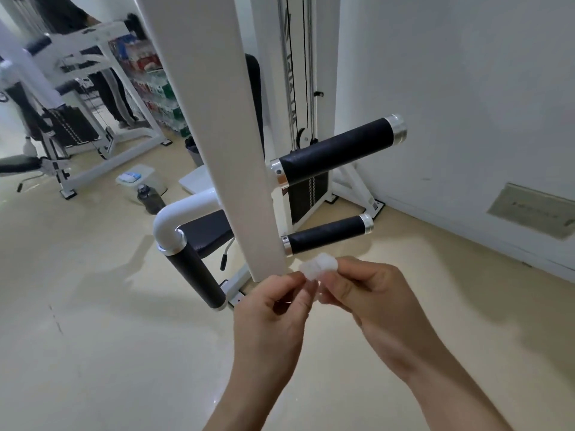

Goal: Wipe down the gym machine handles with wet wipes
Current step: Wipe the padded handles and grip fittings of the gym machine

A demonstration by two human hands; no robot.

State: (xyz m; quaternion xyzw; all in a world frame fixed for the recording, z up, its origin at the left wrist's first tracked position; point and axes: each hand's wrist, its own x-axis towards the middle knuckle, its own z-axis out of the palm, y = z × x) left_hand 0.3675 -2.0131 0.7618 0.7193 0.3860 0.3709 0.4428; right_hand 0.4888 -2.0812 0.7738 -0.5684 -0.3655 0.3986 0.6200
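wipe (pixel 317 269) below lower handle (pixel 326 234), between hands

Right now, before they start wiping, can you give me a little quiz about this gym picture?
1. True or false: the wet wipe is pressed on the top handle.
2. How many black handles stick out of the white post on the wall side? A one, B two, C four.
3. Fill the gap: the left hand and the right hand both pinch the ____.

Key
1. False: it is held in the air, below the handles.
2. B: the top handle and the lower handle.
3. wet wipe
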